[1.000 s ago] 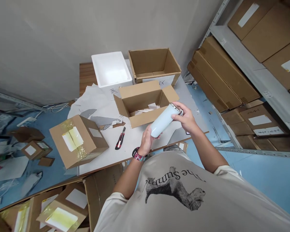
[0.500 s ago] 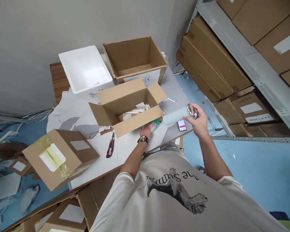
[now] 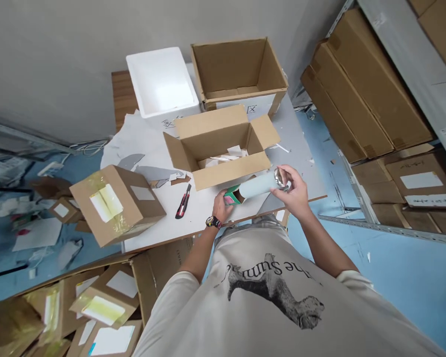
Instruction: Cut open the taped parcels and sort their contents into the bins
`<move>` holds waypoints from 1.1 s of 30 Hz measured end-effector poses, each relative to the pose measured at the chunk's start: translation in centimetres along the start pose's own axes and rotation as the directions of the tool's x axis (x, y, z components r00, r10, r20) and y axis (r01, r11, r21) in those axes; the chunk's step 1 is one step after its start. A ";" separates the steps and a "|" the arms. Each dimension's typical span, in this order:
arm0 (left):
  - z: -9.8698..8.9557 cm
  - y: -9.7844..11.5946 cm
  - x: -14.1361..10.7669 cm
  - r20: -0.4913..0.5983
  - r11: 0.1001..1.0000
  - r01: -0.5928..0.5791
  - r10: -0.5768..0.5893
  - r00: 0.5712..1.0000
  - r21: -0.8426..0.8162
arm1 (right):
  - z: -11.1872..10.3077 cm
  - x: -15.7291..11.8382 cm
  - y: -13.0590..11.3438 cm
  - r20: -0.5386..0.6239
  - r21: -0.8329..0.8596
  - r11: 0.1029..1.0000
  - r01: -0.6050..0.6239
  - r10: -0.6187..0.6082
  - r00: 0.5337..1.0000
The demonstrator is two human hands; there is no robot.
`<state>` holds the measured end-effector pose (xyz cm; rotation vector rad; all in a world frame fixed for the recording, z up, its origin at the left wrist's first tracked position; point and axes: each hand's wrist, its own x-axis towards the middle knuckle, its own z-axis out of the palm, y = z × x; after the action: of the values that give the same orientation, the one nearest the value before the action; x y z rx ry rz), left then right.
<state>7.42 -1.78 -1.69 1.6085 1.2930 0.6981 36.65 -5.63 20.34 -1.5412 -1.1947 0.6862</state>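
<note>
My left hand [image 3: 221, 207] is closed around a small green-and-pink box [image 3: 233, 195] at the table's front edge. The box's open end faces right. In my right hand [image 3: 295, 191] is a pale blue cylinder [image 3: 258, 183] with a shiny silver end, gripped by that end. Its other end points left, right at the mouth of the box; whether it has entered I cannot tell. Just behind both hands stands an open carton [image 3: 228, 177] with white paper scraps inside. A red-and-black utility knife [image 3: 183, 202] lies on the table left of my left hand.
A taped carton [image 3: 130, 201] sits at the table's left. Behind are a white foam box [image 3: 137, 74] and a larger open carton [image 3: 241, 96]. Shelves with long cartons [image 3: 367, 84] rise at right. More taped parcels [image 3: 107, 302] fill a big box below left.
My left hand has picked up and turned the green-and-pink box. My right hand has brought the cylinder's free end to the box's opening. The view has shifted left.
</note>
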 end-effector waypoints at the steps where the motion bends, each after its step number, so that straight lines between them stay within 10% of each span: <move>1: -0.1 0.2 -0.3 -0.025 0.999 0.019 -0.020 0.999 -0.047 | 0.9 -0.1 -0.5 0.035 -0.031 0.999 0.028 -0.027 0.999; 9: -0.9 3.2 -2.8 -0.123 0.952 0.147 -0.185 0.975 -0.268 | 5.8 -1.9 -1.6 0.198 -0.191 0.955 0.226 -0.188 0.962; 18: 1.0 -2.6 -2.9 -0.077 0.988 0.137 -0.131 0.988 0.074 | 6.2 -4.5 -1.3 0.304 -0.231 0.929 0.288 -0.212 0.929; 33: 2.9 -7.8 -3.1 -0.199 0.998 -0.057 0.059 0.978 0.016 | 9.0 -0.8 -2.7 0.415 -0.298 0.874 0.384 -0.244 0.877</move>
<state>5.68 -5.44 -9.60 1.6217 1.3986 0.9089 27.57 -3.02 19.95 -1.4989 -1.9085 0.5558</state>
